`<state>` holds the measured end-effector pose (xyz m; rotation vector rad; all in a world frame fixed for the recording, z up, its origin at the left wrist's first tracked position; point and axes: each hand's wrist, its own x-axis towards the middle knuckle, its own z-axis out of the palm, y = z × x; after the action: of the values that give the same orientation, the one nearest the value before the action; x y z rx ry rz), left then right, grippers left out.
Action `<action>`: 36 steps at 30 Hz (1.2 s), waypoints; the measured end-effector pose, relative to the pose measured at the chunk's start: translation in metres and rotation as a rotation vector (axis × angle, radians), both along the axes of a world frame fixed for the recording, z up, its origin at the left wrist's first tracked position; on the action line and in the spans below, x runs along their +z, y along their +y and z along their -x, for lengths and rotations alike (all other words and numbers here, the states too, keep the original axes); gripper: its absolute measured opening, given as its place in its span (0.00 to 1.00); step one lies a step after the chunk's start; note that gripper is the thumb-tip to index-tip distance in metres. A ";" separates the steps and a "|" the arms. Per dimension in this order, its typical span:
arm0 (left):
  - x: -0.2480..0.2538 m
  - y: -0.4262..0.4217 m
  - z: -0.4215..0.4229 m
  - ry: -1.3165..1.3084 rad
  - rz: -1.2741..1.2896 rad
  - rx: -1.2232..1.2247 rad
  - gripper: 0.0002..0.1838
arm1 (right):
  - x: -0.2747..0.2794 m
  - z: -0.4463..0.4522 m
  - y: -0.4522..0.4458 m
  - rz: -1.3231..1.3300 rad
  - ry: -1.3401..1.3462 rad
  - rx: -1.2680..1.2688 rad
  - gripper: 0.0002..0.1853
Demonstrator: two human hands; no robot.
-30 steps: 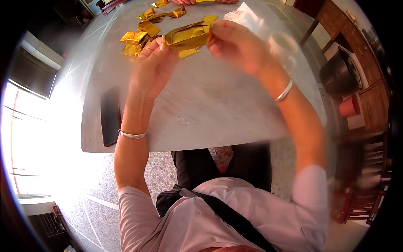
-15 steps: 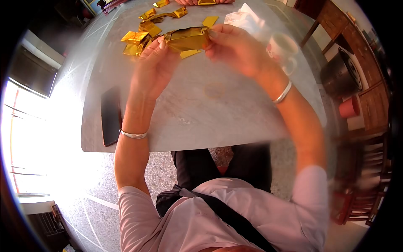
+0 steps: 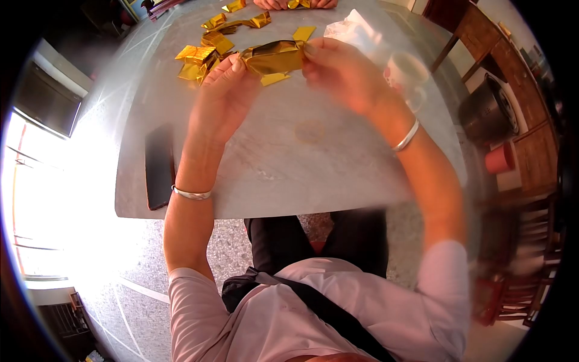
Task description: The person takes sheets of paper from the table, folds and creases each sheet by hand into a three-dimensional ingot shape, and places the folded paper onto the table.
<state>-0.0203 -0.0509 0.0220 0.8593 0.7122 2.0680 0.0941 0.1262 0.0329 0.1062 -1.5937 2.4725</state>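
A folded piece of gold foil paper (image 3: 274,59), boat-shaped with pinched ends, is held up over the far half of the table. My left hand (image 3: 228,87) pinches its left end between thumb and fingers. At the other end, my right hand (image 3: 341,72) grips the tip, with some of its fingers blurred or hidden behind. A flat gold sheet (image 3: 275,79) lies just below the piece, and another gold sheet (image 3: 304,33) lies beyond it. Left of my hands is a heap of folded gold paper pieces (image 3: 196,58), with several more farther back.
A phone (image 3: 159,169) lies near the table's left edge. On the right are a crumpled white plastic bag (image 3: 353,29) and a mug (image 3: 407,70). Across the table, another person's hands (image 3: 272,3) hold a gold piece (image 3: 298,3). A dark bucket (image 3: 490,108) stands on the right.
The gold paper piece has tilted slightly in my hands and its side looks smoother and rounder. Across the table, the other person's hands and gold piece have shifted a little.
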 end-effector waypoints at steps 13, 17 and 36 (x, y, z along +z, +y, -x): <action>-0.004 0.000 -0.002 -0.033 -0.065 -0.004 0.09 | -0.006 0.002 -0.006 0.088 0.093 0.050 0.08; -0.008 0.000 0.005 0.022 -0.115 -0.105 0.07 | -0.007 0.003 -0.008 0.086 0.128 0.046 0.08; 0.013 -0.016 -0.014 0.164 -0.236 -0.224 0.07 | 0.036 -0.035 -0.024 -0.209 0.329 0.145 0.08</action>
<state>-0.0065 -0.0669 0.0345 1.1966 0.4379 1.9186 0.1293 0.1020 0.0693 0.6448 -1.7375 2.2290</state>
